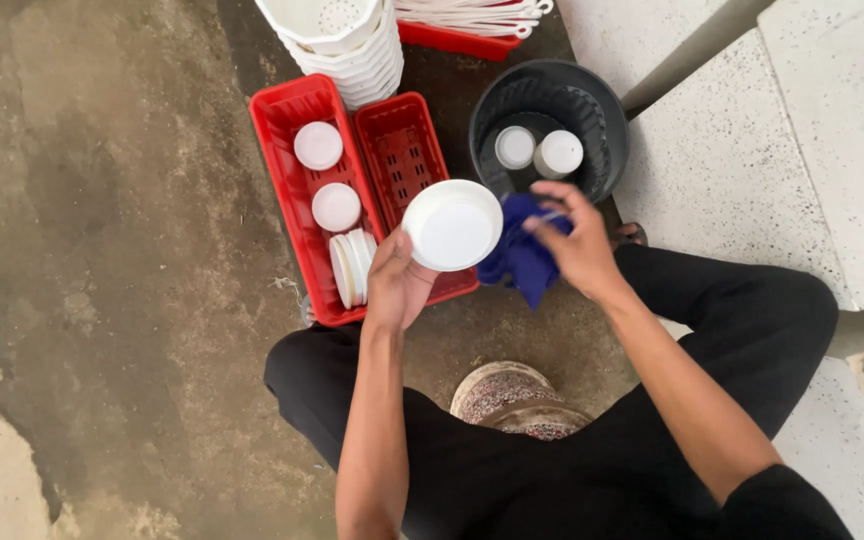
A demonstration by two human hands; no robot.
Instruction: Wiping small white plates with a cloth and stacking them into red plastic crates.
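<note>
My left hand (pixel 397 280) grips a small round white bowl (pixel 452 224) by its lower left rim, held above the red baskets. My right hand (pixel 577 240) clutches a dark blue cloth (pixel 519 255) just to the right of the bowl, touching its edge. Behind the hands stands a black bucket (pixel 592 110) with two white lidded cups (pixel 537 150) inside it.
A long red basket (pixel 277 130) on the concrete floor holds several white lids and small plates. A shorter red basket (pixel 402 140) lies beside it. A stack of white bowls (pixel 347 40) stands at the back. White speckled ledge at right. A patterned stool (pixel 507 395) sits between my knees.
</note>
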